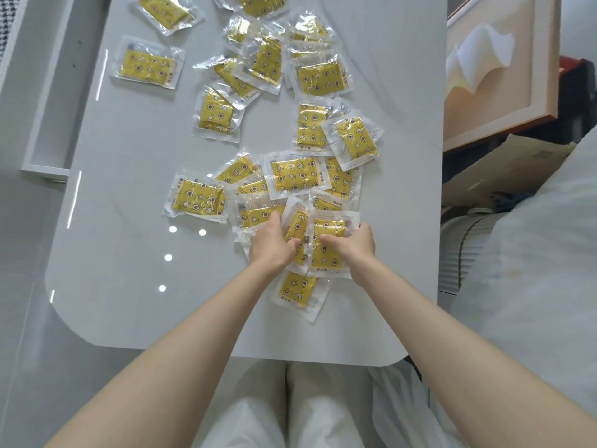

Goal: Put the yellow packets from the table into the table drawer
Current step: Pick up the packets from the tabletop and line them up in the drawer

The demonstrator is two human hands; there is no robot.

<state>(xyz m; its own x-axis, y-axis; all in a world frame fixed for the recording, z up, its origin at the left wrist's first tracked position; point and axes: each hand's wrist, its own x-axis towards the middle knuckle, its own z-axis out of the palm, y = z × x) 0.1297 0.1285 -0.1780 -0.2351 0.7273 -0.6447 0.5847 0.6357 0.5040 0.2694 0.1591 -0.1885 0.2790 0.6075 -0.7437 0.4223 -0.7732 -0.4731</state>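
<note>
Several yellow packets in clear wrappers, printed with stars and moons, lie scattered over the white table (135, 286). My left hand (273, 245) grips a packet (297, 232) in the near cluster, thumb on top. Beside it my right hand (357, 244) holds another packet (326, 250) by its right edge, thumb pressing its face. One more packet (298, 291) lies just below both hands. An open white drawer (45, 92) sticks out from the table's left side; its inside looks bare.
A framed picture (497, 69) leans at the right beside cardboard (504, 169). White fabric (533, 253) fills the right side. My legs in white trousers show below the table's near edge. Further packets (148, 64) lie toward the table's far end.
</note>
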